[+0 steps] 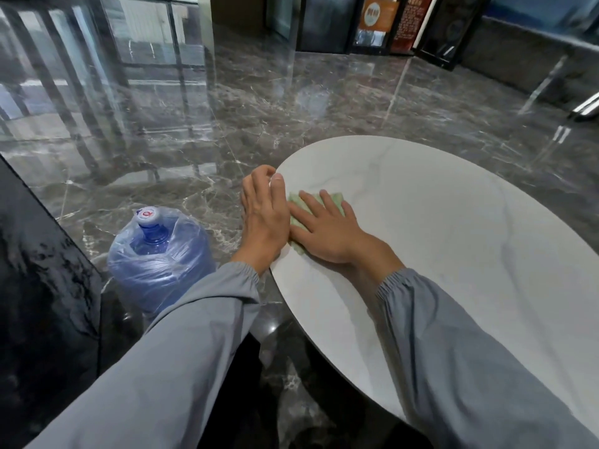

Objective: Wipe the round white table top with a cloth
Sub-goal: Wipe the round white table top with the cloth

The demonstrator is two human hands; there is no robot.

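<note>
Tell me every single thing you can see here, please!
table top: one, white, round, on the right
cloth: one, green, on the table top near its left edge, under the right hand
water bottle: one, blue, wrapped in clear plastic, on the floor left of the table
floor: one, dark shiny marble, all around
windows: several panes, dark frames, far left
sleeves: two, grey, on the arms
left hand: one, holds the table top's edge, thumb on top
right hand: one, pressed flat on the cloth
</note>
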